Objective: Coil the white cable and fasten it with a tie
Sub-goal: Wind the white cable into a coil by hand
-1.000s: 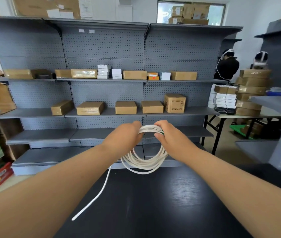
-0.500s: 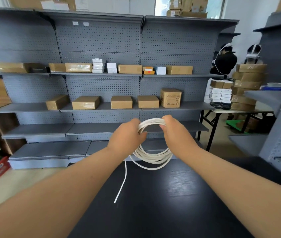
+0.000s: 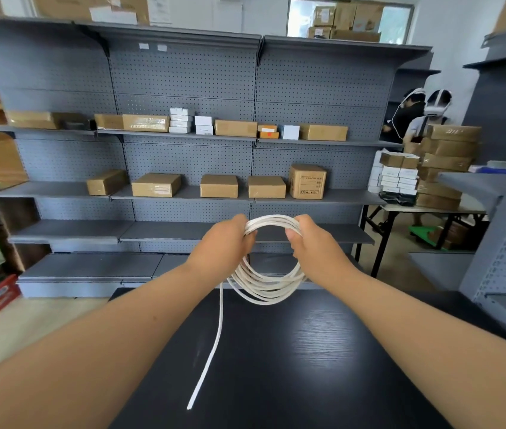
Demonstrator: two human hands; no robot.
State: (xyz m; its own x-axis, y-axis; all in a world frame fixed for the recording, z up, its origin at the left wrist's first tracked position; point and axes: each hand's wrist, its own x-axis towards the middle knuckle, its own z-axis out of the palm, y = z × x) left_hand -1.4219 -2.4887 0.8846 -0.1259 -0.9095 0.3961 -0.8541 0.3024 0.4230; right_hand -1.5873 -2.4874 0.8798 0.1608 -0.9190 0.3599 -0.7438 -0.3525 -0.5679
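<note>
The white cable (image 3: 265,283) hangs as a coil of several loops between the two hands, held up in the air over the far end of the black table (image 3: 307,360). The left hand (image 3: 224,246) is closed round the left side of the coil's top, the right hand (image 3: 310,243) closed round the right side, with the top arc of the loops bridging the gap between them. One loose tail drops from under the left hand and trails back across the table toward the person, its tip lying on the bare top. The table itself carries nothing else I can see, so there is open room below and on both sides of the hands; its far edge sits just beneath the hanging coil. Beyond the hands stands a grey pegboard shelving unit (image 3: 183,88), with five brown boxes (image 3: 219,186) on the shelf just above hand level. Off past the right hand, a folding table bears a stack of cartons (image 3: 448,165), with two people (image 3: 412,116) behind it.
</note>
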